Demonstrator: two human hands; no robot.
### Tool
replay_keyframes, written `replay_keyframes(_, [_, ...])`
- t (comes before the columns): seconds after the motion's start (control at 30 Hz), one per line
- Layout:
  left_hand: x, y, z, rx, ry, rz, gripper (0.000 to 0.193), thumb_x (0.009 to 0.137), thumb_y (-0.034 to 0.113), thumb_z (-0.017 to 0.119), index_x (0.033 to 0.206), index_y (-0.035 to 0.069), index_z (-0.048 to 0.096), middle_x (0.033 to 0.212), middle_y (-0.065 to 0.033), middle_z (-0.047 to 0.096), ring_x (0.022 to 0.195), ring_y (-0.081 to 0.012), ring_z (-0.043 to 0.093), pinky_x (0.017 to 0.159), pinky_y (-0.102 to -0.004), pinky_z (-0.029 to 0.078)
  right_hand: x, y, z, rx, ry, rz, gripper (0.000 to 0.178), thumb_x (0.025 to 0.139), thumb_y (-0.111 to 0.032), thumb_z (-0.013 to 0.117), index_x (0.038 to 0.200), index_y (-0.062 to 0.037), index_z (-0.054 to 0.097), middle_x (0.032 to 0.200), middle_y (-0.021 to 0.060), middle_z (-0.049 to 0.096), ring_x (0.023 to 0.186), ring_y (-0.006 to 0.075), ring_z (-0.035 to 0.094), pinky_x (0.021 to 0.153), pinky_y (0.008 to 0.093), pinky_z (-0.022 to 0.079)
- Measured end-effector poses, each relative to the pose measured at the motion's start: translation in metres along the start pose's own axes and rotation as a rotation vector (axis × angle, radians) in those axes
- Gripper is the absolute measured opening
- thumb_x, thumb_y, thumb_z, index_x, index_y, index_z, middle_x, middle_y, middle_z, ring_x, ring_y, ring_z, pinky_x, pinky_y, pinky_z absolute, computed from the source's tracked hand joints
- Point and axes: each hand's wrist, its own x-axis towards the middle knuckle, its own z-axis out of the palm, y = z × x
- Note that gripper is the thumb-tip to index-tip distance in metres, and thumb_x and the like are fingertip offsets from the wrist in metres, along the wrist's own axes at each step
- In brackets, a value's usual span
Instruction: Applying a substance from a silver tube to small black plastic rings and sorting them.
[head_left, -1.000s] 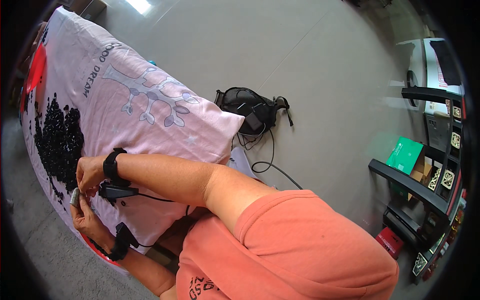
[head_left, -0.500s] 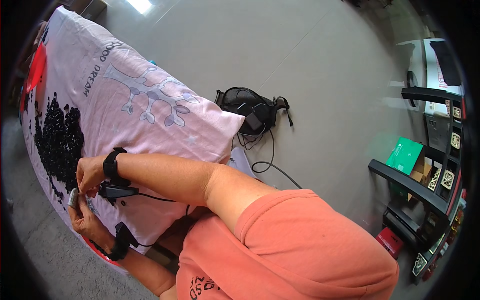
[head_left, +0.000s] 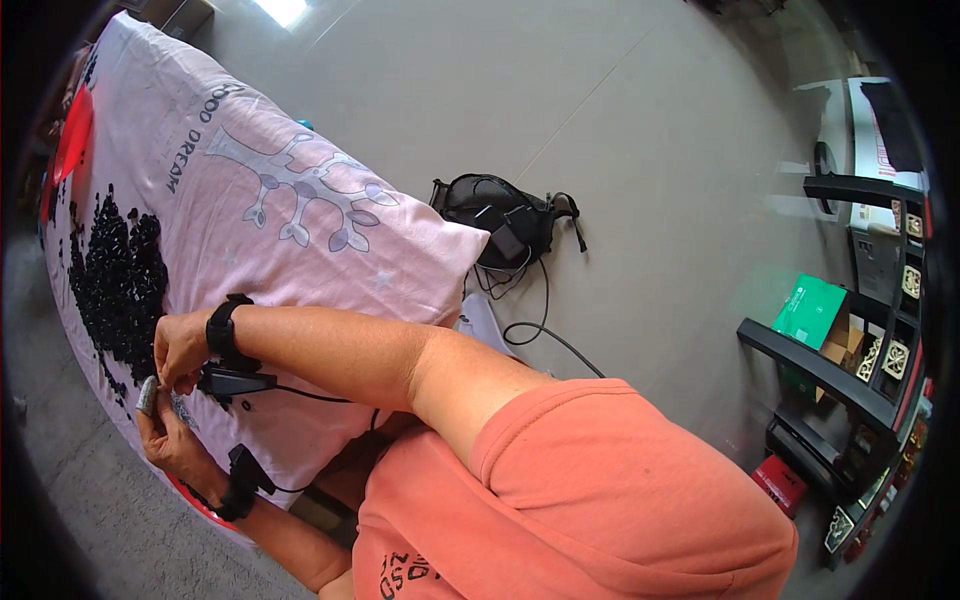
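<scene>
Seemingly much remains, finished work indiscernible: black pieces [head_left: 120, 285] lie at eleven o'clock from our left hand [head_left: 174, 447] and right hand [head_left: 182, 346], fingers seemingly narrow, grip unclear.

A bright light patch [head_left: 283, 10] gleams on grey floor [head_left: 620, 130]; a black rack [head_left: 815, 368] stands right.

Dark capital lettering [head_left: 186, 151] marks the pink cloth [head_left: 300, 280] and (broken by folds) the coral shirt [head_left: 610, 480].

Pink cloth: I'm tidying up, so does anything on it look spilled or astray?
Perhaps: most small black pieces lie heaped, but a few sit apart near the left edge of the pink cloth, like minor spillage.
</scene>
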Motion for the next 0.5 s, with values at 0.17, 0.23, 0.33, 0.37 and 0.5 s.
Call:
replay_keyframes(0.17, [0.0006, 0.0012, -0.0007, 0.006, -0.011, 0.011, 0.018, 0.097, 0.006, 0.062, 0.111, -0.001, 0.070, 0.101, -0.0051, 0.072, 0.092, -0.0111, 0.063, 0.085, -0.0261, 0.049, 0.0048, 0.0058, 0.0001, 0.050, 0.000, -0.010, 0.015, 0.085, -0.012, 0.075, 0.087, 0.0027, 0.074, 0.076, 0.0102, 0.073, 0.067, 0.0140, 0.071, 0.063, 0.0256, 0.059])
replay_keyframes(0.23, [0.0000, 0.0048, 0.0009, -0.009, -0.001, 0.005, 0.016, 0.096, 0.004, 0.062, 0.110, -0.002, 0.070, 0.099, -0.0051, 0.072, 0.090, -0.0112, 0.062, 0.085, -0.0264, 0.049, 0.0042, 0.0046, -0.0003, 0.044, 0.000, -0.006, 0.015, 0.085, -0.012, 0.075, 0.088, 0.0028, 0.074, 0.076, 0.0105, 0.073, 0.066, 0.0141, 0.071, 0.063, 0.0257, 0.059])
replay_keyframes(0.33, [-0.0001, 0.0058, 0.0012, -0.016, -0.001, 0.003, 0.016, 0.096, 0.003, 0.062, 0.109, -0.002, 0.070, 0.099, -0.0052, 0.071, 0.090, -0.0113, 0.062, 0.085, -0.0265, 0.049, 0.0049, 0.0065, 0.0000, 0.062, -0.003, -0.009, 0.015, 0.085, -0.012, 0.074, 0.088, 0.0024, 0.074, 0.076, 0.0105, 0.073, 0.067, 0.0143, 0.071, 0.063, 0.0258, 0.059])
replay_keyframes(0.37, [-0.0003, 0.0054, 0.0009, -0.016, -0.003, 0.004, 0.015, 0.096, 0.002, 0.062, 0.109, -0.002, 0.070, 0.099, -0.0052, 0.071, 0.090, -0.0113, 0.062, 0.085, -0.0264, 0.049, 0.0042, 0.0058, 0.0002, 0.044, -0.003, -0.007, 0.015, 0.085, -0.013, 0.074, 0.087, 0.0021, 0.074, 0.076, 0.0102, 0.073, 0.066, 0.0141, 0.071, 0.062, 0.0257, 0.058])
replay_keyframes(0.5, [-0.0008, 0.0051, 0.0044, -0.020, -0.015, 0.030, 0.016, 0.097, 0.003, 0.061, 0.109, -0.003, 0.069, 0.100, -0.0060, 0.071, 0.091, -0.0119, 0.062, 0.085, -0.0263, 0.049, -0.0006, -0.0020, -0.0012, -0.043, 0.009, -0.007, 0.017, 0.083, -0.017, 0.074, 0.083, 0.0005, 0.075, 0.075, 0.0086, 0.074, 0.064, 0.0132, 0.070, 0.060, 0.0251, 0.056])
